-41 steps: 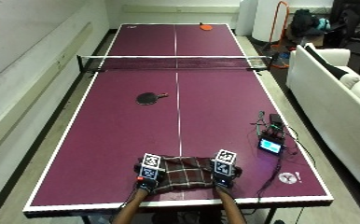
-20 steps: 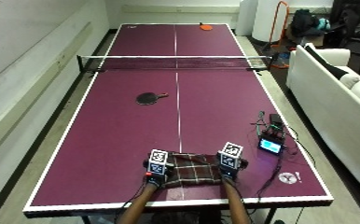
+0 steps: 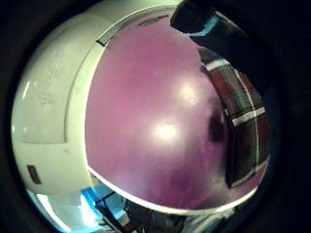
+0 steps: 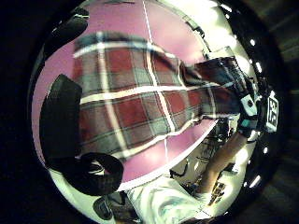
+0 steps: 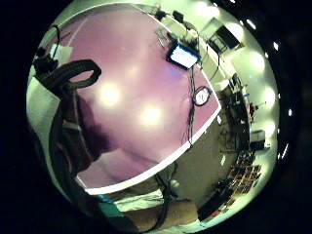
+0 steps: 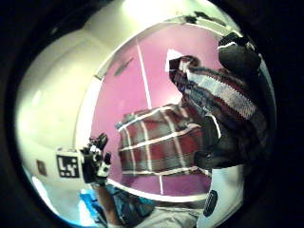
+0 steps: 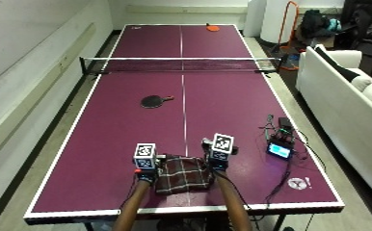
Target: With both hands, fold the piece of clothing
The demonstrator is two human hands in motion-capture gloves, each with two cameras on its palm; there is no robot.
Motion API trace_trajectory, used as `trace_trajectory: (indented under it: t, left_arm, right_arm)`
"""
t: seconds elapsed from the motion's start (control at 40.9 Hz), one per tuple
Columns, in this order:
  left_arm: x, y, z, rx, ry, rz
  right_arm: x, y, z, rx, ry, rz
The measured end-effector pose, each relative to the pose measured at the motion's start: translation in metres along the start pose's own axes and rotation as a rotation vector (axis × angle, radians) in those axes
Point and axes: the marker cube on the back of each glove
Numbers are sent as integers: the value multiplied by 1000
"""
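Outside view: a dark red plaid garment (image 7: 183,174), bunched into a compact rectangle, lies near the purple worktop's (image 7: 109,144) front edge, its sides pinched by the left hand (image 7: 146,172) and right hand (image 7: 217,162).

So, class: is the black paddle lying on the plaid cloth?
No: the black paddle lies on bare table, well apart from the plaid cloth, nearer the net.

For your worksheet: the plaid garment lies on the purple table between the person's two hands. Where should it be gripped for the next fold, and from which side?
Judging by its pose, grip the plaid garment at its two side edges, one per hand, coming from above. It lies flat near the table's front edge, and the left hand and right hand already flank it, so lifting both sides should keep the fold even.
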Motion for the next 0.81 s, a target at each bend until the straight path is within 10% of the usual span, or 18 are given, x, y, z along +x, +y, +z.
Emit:
trace_trajectory:
  t: [0.464, 0.806]
  left_arm:
    - [-105, 19, -8, 67, 118, -172]
    - [-102, 33, -8, 63, 130, -172]
  right_arm:
    - [-182, 88, -31, 1, 92, -316]
    - [-193, 119, -4, -259, -50, -423]
